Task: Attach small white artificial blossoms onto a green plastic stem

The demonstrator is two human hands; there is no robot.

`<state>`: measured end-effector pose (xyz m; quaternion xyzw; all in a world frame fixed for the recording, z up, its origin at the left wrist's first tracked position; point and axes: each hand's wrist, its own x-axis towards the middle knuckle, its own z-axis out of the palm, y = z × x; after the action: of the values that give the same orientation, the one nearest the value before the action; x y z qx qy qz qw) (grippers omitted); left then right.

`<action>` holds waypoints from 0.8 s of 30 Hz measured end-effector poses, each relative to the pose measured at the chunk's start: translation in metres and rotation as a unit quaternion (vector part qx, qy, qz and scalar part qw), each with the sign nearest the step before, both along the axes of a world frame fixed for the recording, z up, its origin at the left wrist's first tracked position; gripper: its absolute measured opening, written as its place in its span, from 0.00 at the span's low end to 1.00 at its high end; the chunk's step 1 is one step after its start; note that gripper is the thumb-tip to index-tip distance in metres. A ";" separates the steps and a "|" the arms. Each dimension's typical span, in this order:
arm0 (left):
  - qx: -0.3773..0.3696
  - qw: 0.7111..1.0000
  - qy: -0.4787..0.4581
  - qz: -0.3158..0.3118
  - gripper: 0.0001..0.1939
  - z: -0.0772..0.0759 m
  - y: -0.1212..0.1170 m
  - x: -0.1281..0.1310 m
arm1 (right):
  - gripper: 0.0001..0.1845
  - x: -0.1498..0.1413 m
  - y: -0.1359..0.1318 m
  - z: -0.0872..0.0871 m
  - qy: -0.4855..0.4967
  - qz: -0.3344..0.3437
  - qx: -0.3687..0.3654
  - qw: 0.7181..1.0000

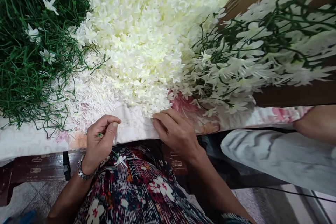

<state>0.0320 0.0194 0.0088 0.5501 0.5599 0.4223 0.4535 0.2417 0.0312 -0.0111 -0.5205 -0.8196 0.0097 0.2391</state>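
Observation:
My left hand [103, 136] is closed in a loose fist at the table's near edge. A green artificial stem [100, 135] shows between its fingers, and a small white flower [121, 160] hangs below the palm on a thin green stalk. My right hand [177, 131] is pinched at the near edge of a big heap of loose white artificial blossoms [147, 49]. What its fingertips hold, if anything, is hidden. Left of the heap's front lies a pile of fine white stamens [97, 89], close above my left hand.
A tangle of green plastic stems [28, 63] fills the left. At right, assembled white flower sprays [252, 56] lie over a brown cardboard box [296, 96]. A floral cloth [136, 120] covers the table. Another person's arm [315, 124] and light-clothed leg [278, 154] are at the right.

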 end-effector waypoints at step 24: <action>0.106 0.987 0.088 -0.088 0.06 0.004 0.008 0.014 | 0.11 -0.037 0.008 0.016 0.208 0.115 -0.136 0.962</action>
<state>0.0462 0.0273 0.0132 0.6772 0.4992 0.3878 0.3766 0.2052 0.0396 0.0048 -0.4370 -0.7972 0.2566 0.3281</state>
